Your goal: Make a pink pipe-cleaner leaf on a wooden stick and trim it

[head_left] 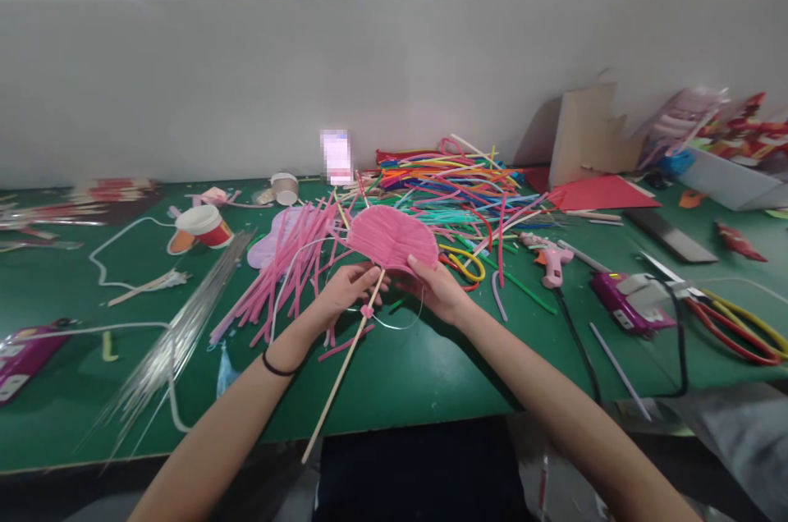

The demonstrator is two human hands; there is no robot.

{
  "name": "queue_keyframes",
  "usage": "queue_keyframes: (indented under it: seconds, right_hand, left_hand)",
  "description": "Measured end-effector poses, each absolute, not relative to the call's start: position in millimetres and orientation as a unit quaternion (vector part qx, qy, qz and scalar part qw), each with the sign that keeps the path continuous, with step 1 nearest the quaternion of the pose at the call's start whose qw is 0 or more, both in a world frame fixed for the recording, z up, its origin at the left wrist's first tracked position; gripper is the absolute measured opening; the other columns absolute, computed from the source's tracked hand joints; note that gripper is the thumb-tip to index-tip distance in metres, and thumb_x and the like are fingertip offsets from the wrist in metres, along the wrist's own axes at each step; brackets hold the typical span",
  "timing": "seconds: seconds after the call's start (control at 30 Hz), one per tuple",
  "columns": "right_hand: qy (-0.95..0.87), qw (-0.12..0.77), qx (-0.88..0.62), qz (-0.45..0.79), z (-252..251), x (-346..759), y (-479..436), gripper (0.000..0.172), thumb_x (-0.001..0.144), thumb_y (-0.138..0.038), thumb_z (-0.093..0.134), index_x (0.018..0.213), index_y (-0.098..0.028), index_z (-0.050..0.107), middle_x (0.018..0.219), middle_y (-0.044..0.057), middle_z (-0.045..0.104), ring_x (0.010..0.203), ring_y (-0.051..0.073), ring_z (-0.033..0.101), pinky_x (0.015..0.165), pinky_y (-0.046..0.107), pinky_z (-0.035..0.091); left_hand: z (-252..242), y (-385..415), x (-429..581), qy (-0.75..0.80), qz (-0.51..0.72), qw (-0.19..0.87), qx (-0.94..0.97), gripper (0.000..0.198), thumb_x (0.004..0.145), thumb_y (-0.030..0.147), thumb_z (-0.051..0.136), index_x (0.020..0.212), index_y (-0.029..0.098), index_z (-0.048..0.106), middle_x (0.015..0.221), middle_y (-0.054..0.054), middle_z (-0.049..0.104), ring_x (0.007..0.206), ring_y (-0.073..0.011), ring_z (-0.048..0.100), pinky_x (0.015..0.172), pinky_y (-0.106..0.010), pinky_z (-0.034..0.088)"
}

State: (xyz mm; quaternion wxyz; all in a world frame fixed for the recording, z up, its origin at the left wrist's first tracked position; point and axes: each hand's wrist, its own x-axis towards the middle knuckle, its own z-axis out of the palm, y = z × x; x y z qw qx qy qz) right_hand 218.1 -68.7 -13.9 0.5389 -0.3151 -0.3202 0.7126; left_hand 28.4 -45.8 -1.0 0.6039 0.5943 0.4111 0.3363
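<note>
A pink fan-shaped piece [394, 233], covered in fuzzy pipe cleaners, is held up over the green table. Its thin wooden stick [341, 382] slants down toward the front edge, with a small pink knot [367, 312] partway along. My left hand [350, 289] has its fingers curled round the stick near the fan's lower edge. My right hand [434, 284] pinches the fan's lower right rim, thumb on top. A thin clear wire loop [406, 327] hangs below the fan. Behind lie loose pink pipe cleaners [271, 292] on a lilac shape [263, 249].
Coloured pipe cleaners [449, 177] are heaped at the back. Metal wires [185, 333] and a paper cup [213, 226] lie left. A pink glue gun [554, 259], purple power strip [628, 304] and scissors [726, 325] lie right. A white partition [246, 79] rises behind.
</note>
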Motion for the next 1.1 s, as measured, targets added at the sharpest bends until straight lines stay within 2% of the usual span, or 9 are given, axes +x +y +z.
queue_keyframes:
  seconds: [0.1,0.27,0.47,0.63,0.8,0.97,1.1]
  right_hand:
    - [-0.345,0.529,-0.327,0.703,-15.2,214.6,-70.5,0.025,0.075,-0.036,0.075,0.092,-0.018,0.070,0.090,0.002,0.075,0.074,0.014,0.068,0.067,0.024,0.055]
    - [-0.372,0.511,-0.351,0.690,-16.9,213.5,-71.7,0.033,0.072,-0.041,0.076,0.095,-0.019,0.070,0.088,0.003,0.074,0.075,0.016,0.067,0.062,0.025,0.054]
    - [-0.452,0.479,-0.414,0.629,-25.6,214.5,-70.8,0.034,0.071,-0.046,0.076,0.086,-0.016,0.071,0.077,0.003,0.071,0.062,0.012,0.061,0.050,0.021,0.045]
    - [-0.472,0.489,-0.400,0.615,-25.8,214.9,-70.0,0.031,0.069,-0.043,0.078,0.082,-0.015,0.071,0.070,0.001,0.069,0.056,0.010,0.057,0.051,0.021,0.042]
    - [-0.484,0.486,-0.399,0.608,-23.7,216.3,-70.5,0.028,0.070,-0.040,0.077,0.081,-0.016,0.070,0.068,0.001,0.068,0.057,0.011,0.058,0.051,0.022,0.043]
    - [-0.482,0.468,-0.401,0.623,-23.6,219.4,-70.8,0.029,0.068,-0.039,0.079,0.082,-0.016,0.069,0.067,0.001,0.067,0.056,0.011,0.059,0.049,0.022,0.043]
    - [-0.505,0.432,-0.396,0.633,-19.1,223.8,-71.5,0.029,0.066,-0.040,0.080,0.078,-0.016,0.069,0.063,0.001,0.066,0.051,0.011,0.056,0.044,0.021,0.040]
  left_hand:
    - [-5.1,-46.3,30.6,0.419,0.347,0.603,0.583,0.042,0.076,0.054,0.066,0.076,0.013,0.072,0.071,-0.009,0.072,0.051,-0.0144,0.063,0.049,-0.025,0.049]
    - [-6.0,-47.3,32.0,0.418,0.350,0.602,0.584,0.033,0.077,0.047,0.068,0.075,0.014,0.073,0.067,-0.006,0.071,0.051,-0.0137,0.062,0.053,-0.026,0.051]
    - [-1.6,-49.7,32.6,0.416,0.357,0.590,0.593,0.031,0.076,0.044,0.070,0.073,0.014,0.071,0.063,-0.004,0.068,0.049,-0.0122,0.060,0.051,-0.023,0.049]
    - [-5.5,-49.4,32.6,0.420,0.358,0.580,0.599,0.035,0.076,0.048,0.068,0.076,0.012,0.070,0.065,-0.005,0.069,0.051,-0.0142,0.061,0.053,-0.025,0.050]
    - [-5.4,-44.5,25.5,0.422,0.353,0.510,0.661,0.047,0.085,0.054,0.052,0.060,0.016,0.064,0.052,-0.003,0.062,0.048,-0.0140,0.055,0.052,-0.026,0.046]
    - [6.4,-46.2,16.7,0.417,0.333,0.443,0.720,0.035,0.083,0.042,0.061,0.058,0.018,0.058,0.053,0.001,0.058,0.054,-0.0139,0.053,0.058,-0.026,0.043]
    - [6.1,-48.1,13.1,0.392,0.339,0.458,0.722,0.027,0.079,0.038,0.067,0.063,0.017,0.059,0.058,0.001,0.058,0.058,-0.0135,0.053,0.059,-0.026,0.043]
